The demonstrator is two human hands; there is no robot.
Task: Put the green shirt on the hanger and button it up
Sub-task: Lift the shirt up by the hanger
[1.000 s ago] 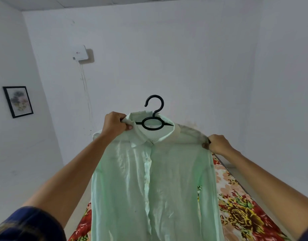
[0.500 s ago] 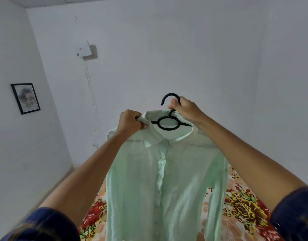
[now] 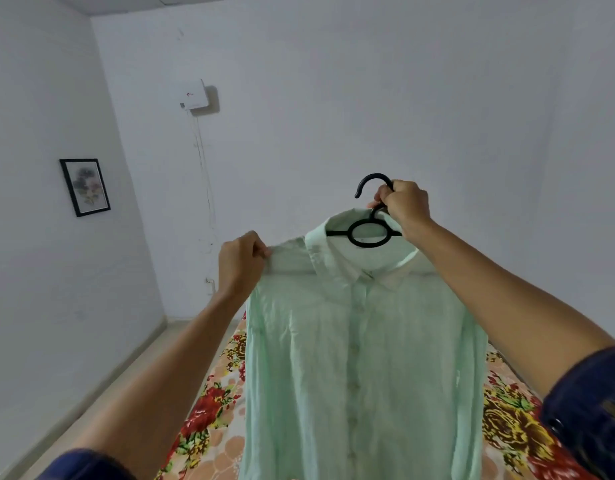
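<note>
Green shirt (image 3: pixel 361 358) hangs mid-frame on the black hanger (image 3: pixel 366 233), held up in the air over the floral bed (image 3: pixel 209 410) at the bottom of the frame. Right hand (image 3: pixel 405 207) is clenched round the hanger neck just under the hook, carrying the whole weight. Left hand (image 3: pixel 242 259) pinches the shirt's shoulder seam at the left edge of the garment, fingers curled on the fabric. Collar sits round the hanger loop; the front placket looks closed down the centre, but whether every button is done can't be read, as the buttons are too small and pale. Step in hand looks like seating and squaring the shoulder on the hanger arm. To do it well: keep the right hand's grip firm and the hanger level, tug the left shoulder outward and slightly down so the seam lands on the hanger end, not bunched inside it. Pull gently, since the thin fabric probably slides easily and a hard tug could drag the other shoulder off. Then check the collar is centred before letting go. Framed picture (image 3: pixel 85 187) at left wall, white wall box (image 3: pixel 194 95) upper left.
</note>
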